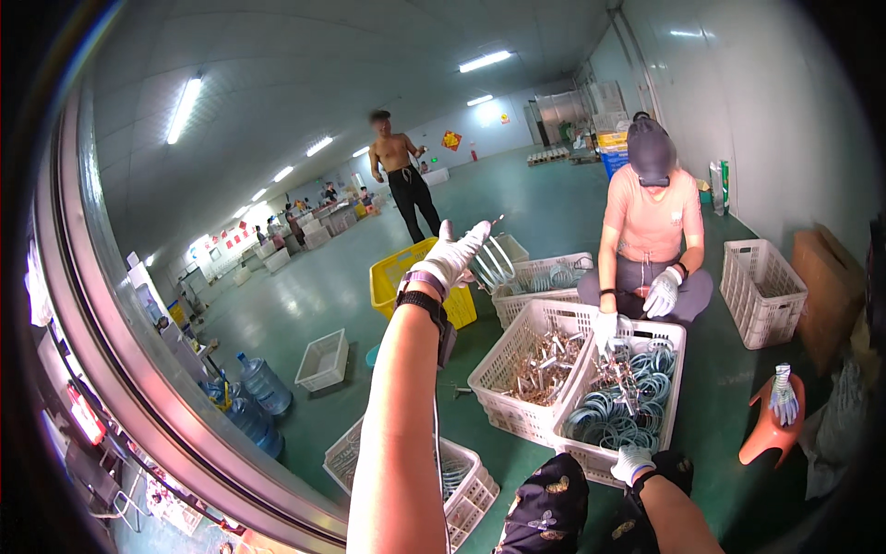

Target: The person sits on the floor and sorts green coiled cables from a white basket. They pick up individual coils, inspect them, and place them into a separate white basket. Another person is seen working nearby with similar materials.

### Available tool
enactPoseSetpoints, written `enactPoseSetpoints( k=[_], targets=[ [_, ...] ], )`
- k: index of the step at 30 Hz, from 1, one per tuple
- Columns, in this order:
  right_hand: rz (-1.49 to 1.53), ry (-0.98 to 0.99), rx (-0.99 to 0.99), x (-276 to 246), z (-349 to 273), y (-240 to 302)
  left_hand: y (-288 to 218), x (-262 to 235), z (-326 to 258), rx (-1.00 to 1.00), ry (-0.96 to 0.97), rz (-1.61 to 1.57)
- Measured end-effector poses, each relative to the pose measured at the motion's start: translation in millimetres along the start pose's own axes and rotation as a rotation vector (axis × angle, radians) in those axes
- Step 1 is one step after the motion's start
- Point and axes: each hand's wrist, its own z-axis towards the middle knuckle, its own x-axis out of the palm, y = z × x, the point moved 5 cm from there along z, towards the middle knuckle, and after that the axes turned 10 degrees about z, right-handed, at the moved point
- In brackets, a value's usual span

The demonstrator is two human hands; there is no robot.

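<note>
My left hand (449, 260), in a white glove, is stretched far forward, beside a yellow crate (388, 282). Several pale blue rings (496, 266) hang at its fingers, which look closed on them. A thin tip shows past the fingertips. Low in front of me, my gloved right hand (634, 463) is closed over the near rim of a white crate (596, 462). That crate holds many blue-grey rings (600, 420) with metal clips among them. Opposite me, a person's gloved hand (609, 334) reaches into the same crate; their other gloved hand (661, 294) is raised.
A white crate (506, 406) of metal clips adjoins the ring crate. More crates stand behind and at lower left (475, 503). A low white tray (323, 360), water bottles (266, 383), an orange stool (773, 429) with a glove, and a cardboard box (826, 277) surround the floor. Another person (401, 175) stands beyond.
</note>
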Motion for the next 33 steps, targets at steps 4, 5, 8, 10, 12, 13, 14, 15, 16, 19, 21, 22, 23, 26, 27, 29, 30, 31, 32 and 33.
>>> enactPoseSetpoints(
  k=[4, 5, 8, 10, 12, 13, 14, 15, 16, 19, 21, 22, 23, 26, 27, 29, 30, 31, 32, 33],
  targets=[
    [0.004, 0.026, -0.033, -1.4, -1.3, 15.2, 6.3, -22.7, -1.5, 0.05, -0.056, -0.035],
    [0.006, 0.025, -0.028, -6.6, -5.5, 12.7, -3.0, -24.8, -9.4, 0.064, -0.052, 0.015],
    [0.031, 0.03, -0.042, -6.8, -4.4, 11.0, -10.3, -64.6, -25.4, 0.058, -0.138, 0.061],
    [-0.008, 0.03, -0.017, -5.5, -4.2, 14.7, -0.1, -113.8, -43.8, 0.039, -0.295, 0.142],
    [-0.05, -0.01, -0.019, 5.7, 4.5, 7.5, 5.9, -152.3, -68.7, -0.041, -0.409, 0.091],
    [-0.057, -0.014, 0.001, 10.7, 7.1, -5.3, 5.8, -160.8, -75.3, -0.107, -0.453, 0.018],
    [-0.062, -0.009, -0.029, 16.7, 14.7, -0.8, 17.5, -195.0, -82.0, -0.102, -0.497, 0.025],
    [-0.041, 0.026, -0.013, 18.8, 16.5, 0.9, 32.7, -226.1, -84.3, -0.098, -0.531, 0.028],
    [-0.049, 0.071, 0.002, 14.2, 11.1, 4.5, 44.4, -247.1, -86.4, -0.106, -0.585, 0.121],
    [-0.055, 0.082, 0.04, 4.8, 4.9, 1.2, 27.4, -250.0, -108.5, -0.217, -0.536, 0.133],
    [-0.064, 0.067, 0.025, 13.6, 13.3, -0.1, 23.1, -245.9, -119.7, -0.251, -0.525, 0.131],
    [-0.067, 0.051, 0.043, 10.7, 11.0, -9.0, 26.9, -245.0, -108.0, -0.239, -0.53, 0.151],
    [-0.069, 0.112, -0.009, 9.0, 6.0, 11.7, 38.6, -268.3, -116.7, -0.261, -0.585, 0.192],
    [-0.131, 0.044, -0.021, 10.3, 2.1, 9.7, 31.4, -261.3, -112.5, -0.161, -0.552, 0.141],
    [-0.108, 0.053, 0.016, 12.0, 7.1, 3.0, 22.5, -253.1, -106.0, -0.16, -0.545, 0.12],
    [-0.097, 0.071, 0.023, 12.8, 7.8, 7.0, 20.7, -253.2, -105.7, -0.157, -0.54, 0.136],
    [-0.091, 0.084, 0.027, 12.6, 6.9, 7.4, 22.6, -250.3, -105.3, -0.172, -0.549, 0.139],
    [-0.091, 0.09, 0.003, 14.7, 12.1, 14.5, 16.6, -255.1, -118.8, -0.186, -0.582, 0.153],
    [-0.09, 0.092, 0.013, 16.1, 13.0, 9.7, 16.4, -249.8, -114.3, -0.194, -0.583, 0.153],
    [-0.09, 0.096, 0.022, 16.7, 14.7, 5.0, 16.8, -248.1, -106.1, -0.176, -0.553, 0.165]
  ],
)
